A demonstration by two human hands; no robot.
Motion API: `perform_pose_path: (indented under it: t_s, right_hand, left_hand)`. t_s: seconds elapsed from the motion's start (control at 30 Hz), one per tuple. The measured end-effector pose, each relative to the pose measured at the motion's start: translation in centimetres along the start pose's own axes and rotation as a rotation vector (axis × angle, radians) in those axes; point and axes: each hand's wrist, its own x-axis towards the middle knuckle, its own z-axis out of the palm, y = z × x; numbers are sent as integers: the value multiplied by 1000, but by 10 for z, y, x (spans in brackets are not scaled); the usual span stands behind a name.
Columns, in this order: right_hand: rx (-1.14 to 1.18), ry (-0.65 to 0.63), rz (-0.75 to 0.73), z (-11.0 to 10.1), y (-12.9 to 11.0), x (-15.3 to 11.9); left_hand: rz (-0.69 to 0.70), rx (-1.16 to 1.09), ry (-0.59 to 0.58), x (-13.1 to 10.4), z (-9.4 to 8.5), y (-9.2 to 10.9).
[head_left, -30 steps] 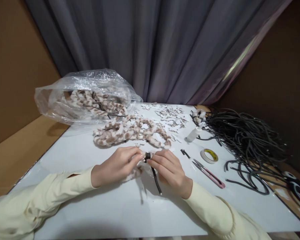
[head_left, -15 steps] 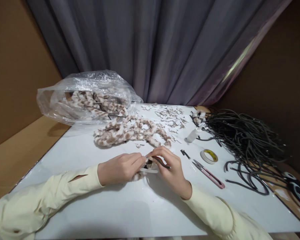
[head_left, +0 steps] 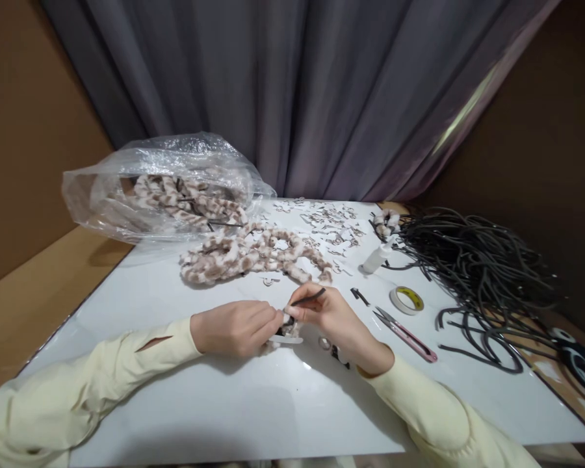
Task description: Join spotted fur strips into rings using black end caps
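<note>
My left hand (head_left: 241, 327) is closed on a small fluffy brown-and-white piece (head_left: 272, 344), mostly hidden by the fingers. A flat pale strip (head_left: 286, 339) shows along the lower side of that piece. At its right end, my right hand (head_left: 324, 318) pinches a short black cord (head_left: 308, 298) between thumb and fingers, the free end pointing up to the right. Whether the cord is attached to the piece is hidden. Beneath the right hand, a small ring (head_left: 324, 342) and small dark bits lie on the table. Farther back rests a heap of fluffy loops (head_left: 224, 258).
A clear plastic bag (head_left: 166, 156) with more fluffy loops stands back left. Small metal clips (head_left: 336, 224) are scattered behind. To the right are a white bottle (head_left: 376, 259), a tape roll (head_left: 407, 300), pink-handled snips (head_left: 409, 338) and a black cord pile (head_left: 482, 266).
My right hand has turned and opened out from the piece, and the cord now points upward. The ring and dark bits beneath it have come into view. My left hand stays nearly in place.
</note>
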Motion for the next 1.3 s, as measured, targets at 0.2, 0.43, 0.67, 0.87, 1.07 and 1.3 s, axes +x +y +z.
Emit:
perform_pose_path:
  t_s: [0.2, 0.43, 0.67, 0.87, 1.07, 1.3]
  right_hand:
    - [240, -316, 288, -6, -2, -1]
    - [146, -189, 163, -5, -1, -2]
    - [-442, 12, -419, 3, -4, -13]
    - [-593, 89, -531, 3, 3, -15]
    - [-570, 107, -550, 2, 2, -14]
    - [-400, 149, -546, 6, 5, -14]
  left_hand:
    - [202, -7, 131, -2, 5, -3]
    - [-83, -292, 102, -2, 2, -6]
    - [-853, -903, -268, 11, -21, -7]
    - [-892, -915, -379, 14, -26, -11]
    - [-878, -1042, -384, 15, -29, -9]
    - [-791, -872, -234, 10, -21, -1]
